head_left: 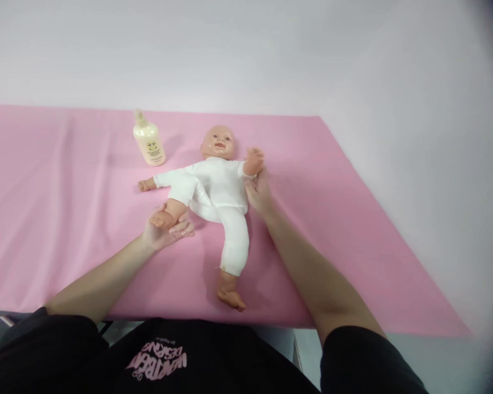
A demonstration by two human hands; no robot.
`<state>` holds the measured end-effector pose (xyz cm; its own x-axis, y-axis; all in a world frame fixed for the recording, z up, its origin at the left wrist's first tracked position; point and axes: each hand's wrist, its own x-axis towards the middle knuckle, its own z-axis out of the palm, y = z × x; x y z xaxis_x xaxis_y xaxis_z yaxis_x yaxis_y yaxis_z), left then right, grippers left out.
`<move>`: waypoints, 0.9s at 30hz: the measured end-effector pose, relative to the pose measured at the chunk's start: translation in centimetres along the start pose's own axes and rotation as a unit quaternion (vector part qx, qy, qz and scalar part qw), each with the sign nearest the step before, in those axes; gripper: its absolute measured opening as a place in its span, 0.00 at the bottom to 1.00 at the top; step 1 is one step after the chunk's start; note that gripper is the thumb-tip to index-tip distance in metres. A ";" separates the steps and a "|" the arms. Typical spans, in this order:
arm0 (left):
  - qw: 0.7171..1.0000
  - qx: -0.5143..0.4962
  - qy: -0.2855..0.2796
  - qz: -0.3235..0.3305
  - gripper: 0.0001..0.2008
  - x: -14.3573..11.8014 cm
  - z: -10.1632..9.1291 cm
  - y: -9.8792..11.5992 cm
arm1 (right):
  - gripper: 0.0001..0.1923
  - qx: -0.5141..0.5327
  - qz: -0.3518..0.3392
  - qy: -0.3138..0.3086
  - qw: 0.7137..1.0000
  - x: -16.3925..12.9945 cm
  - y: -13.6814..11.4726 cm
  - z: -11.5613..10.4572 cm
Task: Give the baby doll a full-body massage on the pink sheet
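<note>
A baby doll (pixel 213 186) lies on its back in the middle of the frame, on the pink-covered surface (pixel 332 219). The left hand (pixel 164 230) sits at centre-left, palm up, its fingers (pixel 183 230) loosely curled under one bare foot of the doll, cupping it so that leg is bent up towards the body. The right hand (pixel 259 194) is just right of the doll's torso, fingers pressed close together against its side, below the doll's raised hand.

The doll has a bald plastic head, bare plastic hands and feet, and a soft white body suit. Its head points to the top of the frame, and its long axis runs from there down to the straight leg, whose foot lies near the lower edge of the surface.

A cream pump bottle (pixel 148 139) stands upper left of the doll, apart from it.
</note>
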<state>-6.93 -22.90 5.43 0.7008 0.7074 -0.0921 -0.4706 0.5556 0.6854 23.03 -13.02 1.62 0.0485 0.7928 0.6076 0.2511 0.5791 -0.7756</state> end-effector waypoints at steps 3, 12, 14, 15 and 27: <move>0.999 -0.016 0.052 0.003 0.25 0.2 0.3 -0.1 | 0.24 -0.090 -0.097 -0.106 0.985 -0.5 -0.5 0.2; 0.987 -0.016 0.160 -0.021 0.24 0.8 0.2 -0.5 | 0.22 -0.285 -0.173 -0.242 0.911 -0.7 -2.1 -0.2; 0.988 -0.008 0.153 -0.026 0.23 0.7 0.1 -0.6 | 0.22 -0.283 -0.177 -0.231 0.914 -0.8 -2.1 -0.1; 0.989 -0.002 0.143 -0.027 0.23 0.7 0.0 -0.6 | 0.21 -0.278 -0.178 -0.215 0.919 -0.9 -2.0 -0.1; 0.949 0.172 -0.196 -0.180 0.29 -0.8 -0.9 -0.8 | 0.37 -0.035 -0.002 0.157 0.987 0.9 1.7 -1.8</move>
<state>-7.57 -23.51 4.32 0.9600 0.2450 -0.1354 -0.0078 0.5070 0.8619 25.28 -11.66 1.12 0.3428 0.6862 0.6415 0.3168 0.5585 -0.7666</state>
